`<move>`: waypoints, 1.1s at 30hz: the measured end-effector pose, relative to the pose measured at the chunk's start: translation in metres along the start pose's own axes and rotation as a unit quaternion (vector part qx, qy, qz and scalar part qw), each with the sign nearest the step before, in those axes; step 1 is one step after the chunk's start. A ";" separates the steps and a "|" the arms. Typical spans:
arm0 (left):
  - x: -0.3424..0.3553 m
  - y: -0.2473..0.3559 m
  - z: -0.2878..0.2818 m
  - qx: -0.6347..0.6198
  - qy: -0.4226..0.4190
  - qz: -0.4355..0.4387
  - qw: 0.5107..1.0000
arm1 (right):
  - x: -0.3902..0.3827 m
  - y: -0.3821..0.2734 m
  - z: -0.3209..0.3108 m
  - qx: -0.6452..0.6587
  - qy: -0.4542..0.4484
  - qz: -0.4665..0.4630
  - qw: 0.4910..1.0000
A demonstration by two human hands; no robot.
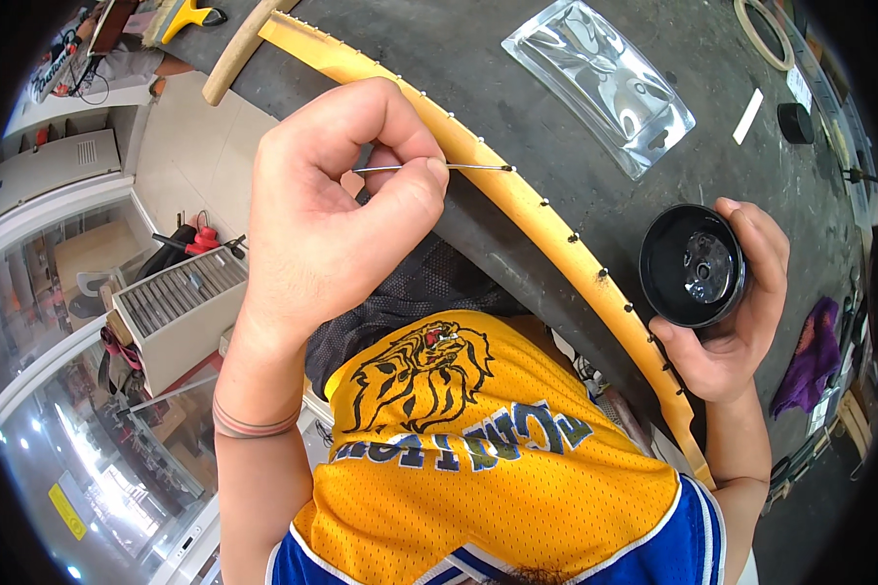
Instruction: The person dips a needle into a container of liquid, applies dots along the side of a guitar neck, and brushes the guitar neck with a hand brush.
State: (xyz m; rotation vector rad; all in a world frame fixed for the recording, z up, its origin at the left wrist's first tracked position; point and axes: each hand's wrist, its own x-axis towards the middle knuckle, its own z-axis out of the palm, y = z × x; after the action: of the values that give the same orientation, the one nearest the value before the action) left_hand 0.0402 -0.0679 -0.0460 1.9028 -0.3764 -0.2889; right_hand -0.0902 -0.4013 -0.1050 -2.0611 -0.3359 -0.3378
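Note:
A long yellow wooden piece (532, 207), shaped like a guitar neck, runs from the far left to the near right. Small metal bits line its edge, with dark blobs on those toward the near end. My left hand (346, 185) is closed, pinching a thin metal needle (478, 168) between thumb and forefinger. The needle's dark tip reaches the edge of the yellow piece; whether it touches cannot be made out. Over the right side of the bench, my right hand (741, 302) grips a small round black cup (657, 263) with glossy dark liquid inside.
The far end of the yellow piece lies by a wooden rod (234, 60). On the dark bench (458, 58) sit a clear plastic package (605, 83), a white strip (747, 116), a black round container (796, 124) and a purple cloth (810, 361). A yellow-handled brush (180, 18) lies far left.

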 end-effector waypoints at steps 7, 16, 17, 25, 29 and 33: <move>0.001 -0.002 -0.001 0.004 -0.005 0.015 1.000 | 0.000 0.000 0.000 0.000 -0.001 -0.001 1.000; -0.001 -0.002 -0.001 -0.003 -0.007 0.016 1.000 | 0.001 -0.001 0.001 -0.008 -0.004 -0.007 1.000; -0.001 -0.002 -0.001 -0.002 -0.009 0.020 1.000 | 0.001 0.000 0.001 -0.005 -0.002 -0.009 1.000; -0.003 -0.005 -0.004 0.034 -0.015 0.047 0.998 | 0.002 0.000 0.002 -0.010 -0.006 -0.011 1.000; 0.000 -0.006 -0.005 0.048 -0.024 0.058 0.997 | 0.002 0.000 0.000 -0.008 -0.004 -0.009 1.000; 0.000 -0.004 -0.005 -0.012 -0.012 0.056 0.998 | 0.004 -0.003 0.001 -0.014 -0.003 -0.012 1.000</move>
State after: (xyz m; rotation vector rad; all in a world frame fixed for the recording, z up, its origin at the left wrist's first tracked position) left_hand 0.0431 -0.0619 -0.0482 1.8495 -0.4916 -0.2406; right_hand -0.0873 -0.3990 -0.1014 -2.0882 -0.3621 -0.3524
